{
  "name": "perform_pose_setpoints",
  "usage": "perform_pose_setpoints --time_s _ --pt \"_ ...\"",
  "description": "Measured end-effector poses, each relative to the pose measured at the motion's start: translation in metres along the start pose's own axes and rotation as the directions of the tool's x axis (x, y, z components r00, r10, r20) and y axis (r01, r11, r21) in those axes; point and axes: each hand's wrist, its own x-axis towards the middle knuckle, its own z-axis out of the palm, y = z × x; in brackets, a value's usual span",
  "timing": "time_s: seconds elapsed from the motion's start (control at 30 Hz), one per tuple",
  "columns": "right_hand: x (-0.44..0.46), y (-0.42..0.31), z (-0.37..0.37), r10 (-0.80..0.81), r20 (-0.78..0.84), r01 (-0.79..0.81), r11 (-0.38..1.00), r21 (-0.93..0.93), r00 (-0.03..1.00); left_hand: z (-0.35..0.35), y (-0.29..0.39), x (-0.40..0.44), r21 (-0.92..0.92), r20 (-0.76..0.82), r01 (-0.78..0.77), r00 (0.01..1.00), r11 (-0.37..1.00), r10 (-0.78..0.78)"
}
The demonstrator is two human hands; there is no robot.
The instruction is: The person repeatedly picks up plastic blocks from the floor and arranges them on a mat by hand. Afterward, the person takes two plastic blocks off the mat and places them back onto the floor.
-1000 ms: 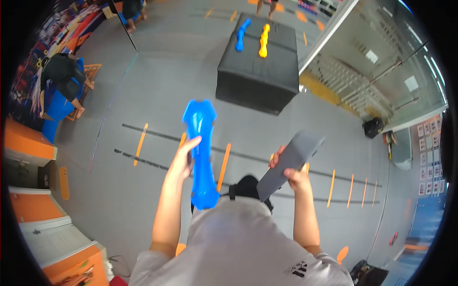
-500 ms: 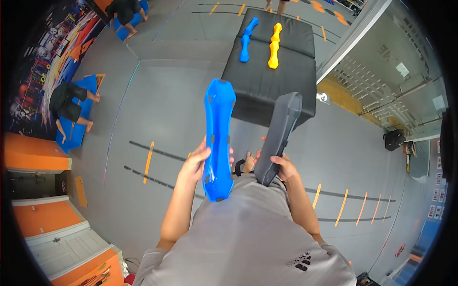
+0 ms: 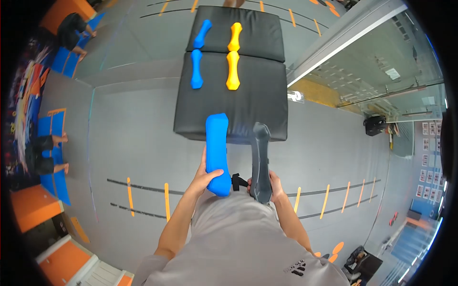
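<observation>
My left hand [image 3: 202,180] is closed around the lower end of a long blue dumbbell-shaped shell [image 3: 217,143], thumb across its front. The shell's smooth outer face is turned up. In my right hand [image 3: 276,186] is a matching dark grey dumbbell-shaped shell [image 3: 261,159], held by its lower part with its hollow side toward me. Both shells stand side by side, apart, before a black padded bench [image 3: 257,105]. On the bench lie a blue dumbbell-shaped piece [image 3: 196,69] and a yellow one [image 3: 232,71]. Similar shapes beyond the seam look like mirror reflections.
Another person [image 3: 45,155] bends over a blue mat [image 3: 58,171] at the left. Right of the bench stands a metal-framed glass panel [image 3: 353,43]. A black bag [image 3: 375,125] rests farther right. Taped ladder lines [image 3: 167,200] cross the grey floor.
The view has shifted, bringing the bench left and lower. The blue shell has turned from hollow side to outer face; the grey shell has turned its hollow side toward me and stands more upright.
</observation>
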Motion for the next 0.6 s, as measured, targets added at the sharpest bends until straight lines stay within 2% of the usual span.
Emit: perform_pose_setpoints --time_s 0.03,0.1,0.13,0.17,0.2,0.23,0.27,0.33,0.37,0.4,0.47,0.5,0.53,0.6 --pt "0.004 -0.016 -0.006 -0.053 -0.040 0.053 0.999 -0.008 0.998 -0.003 -0.024 0.040 0.062 0.027 -0.092 0.996 0.994 0.091" --pt "0.000 -0.047 -0.005 -0.134 -0.165 0.130 0.991 -0.034 0.977 -0.002 -0.029 0.102 0.189 0.111 0.022 0.993 0.982 -0.044" --pt "0.004 -0.067 -0.004 -0.187 -0.134 0.190 0.982 0.008 0.973 0.001 -0.024 0.137 0.262 0.144 0.065 0.984 0.963 -0.105" --pt "0.005 -0.081 -0.006 -0.232 -0.109 0.239 0.969 0.060 0.967 0.006 -0.021 0.166 0.332 0.051 0.153 0.982 0.931 -0.180" --pt "0.010 -0.093 -0.012 -0.277 -0.082 0.285 0.951 0.117 0.957 0.009 -0.019 0.195 0.418 -0.002 0.159 0.985 0.895 -0.174" --pt "0.021 -0.102 -0.034 -0.247 -0.133 0.270 0.941 0.205 0.960 0.011 -0.017 0.226 0.502 -0.058 0.165 0.986 0.849 -0.158" --pt "0.033 -0.112 -0.054 -0.251 -0.208 0.280 0.952 0.126 0.945 0.011 -0.015 0.258 0.581 -0.114 0.173 0.985 0.795 -0.131" --pt "0.058 -0.135 -0.081 -0.266 -0.337 0.269 0.962 -0.038 0.903 0.001 -0.026 0.319 0.621 -0.226 0.028 0.963 0.784 0.145" --pt "0.072 -0.152 -0.088 -0.241 -0.340 0.249 0.968 -0.021 0.909 -0.012 -0.029 0.351 0.663 -0.270 0.030 0.941 0.748 0.202" --pt "0.099 -0.169 -0.095 -0.258 -0.308 0.242 0.966 -0.090 0.916 -0.027 -0.032 0.384 0.703 -0.305 0.033 0.916 0.711 0.260" --pt "0.140 -0.198 -0.107 -0.276 -0.260 0.216 0.947 -0.235 0.925 -0.069 -0.039 0.445 0.682 -0.354 0.106 0.914 0.724 0.200" --pt "0.167 -0.213 -0.117 -0.283 -0.266 0.208 0.938 -0.276 0.922 -0.079 -0.032 0.467 0.721 -0.401 0.154 0.887 0.675 0.226" --pt "0.189 -0.238 -0.107 -0.272 -0.334 0.123 0.906 -0.405 0.902 -0.093 -0.027 0.489 0.756 -0.443 0.202 0.859 0.623 0.259" --pt "0.246 -0.288 -0.117 -0.245 -0.441 -0.141 0.721 -0.678 0.863 -0.124 -0.022 0.531 0.707 -0.496 0.226 0.834 0.670 0.242"
